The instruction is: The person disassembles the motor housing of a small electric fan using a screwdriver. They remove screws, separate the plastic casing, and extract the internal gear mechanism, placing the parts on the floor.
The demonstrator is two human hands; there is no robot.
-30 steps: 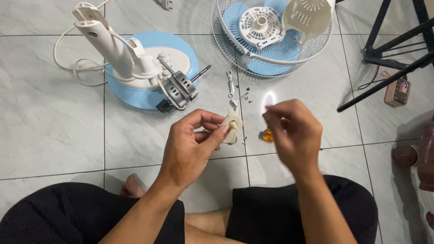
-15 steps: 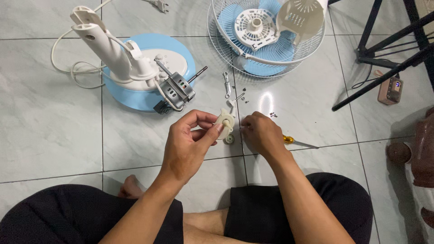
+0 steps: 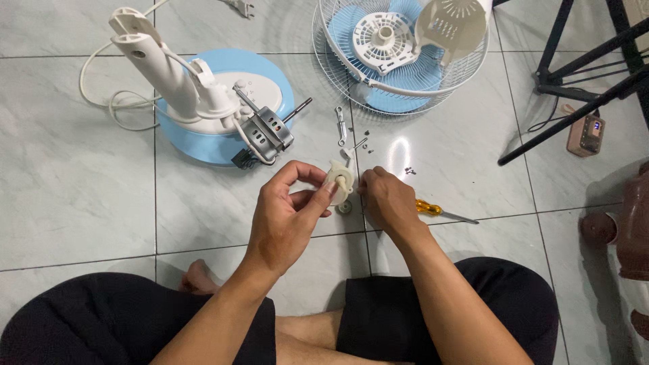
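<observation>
Head view: seated on the tiled floor [image 3: 81,203], my left hand [image 3: 287,220] pinches a cream plastic gear housing [image 3: 338,179] at centre. My right hand [image 3: 385,199], fingers curled narrow, touches its 3 o'clock edge. A yellow-handled screwdriver [image 3: 439,211] lies just beyond; the blue fan base [image 3: 270,78] sits at 11 o'clock.

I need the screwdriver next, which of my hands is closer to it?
Right. Your right hand sits just beside the screwdriver; your left hand is farther off, holding the cream plastic part.
</observation>
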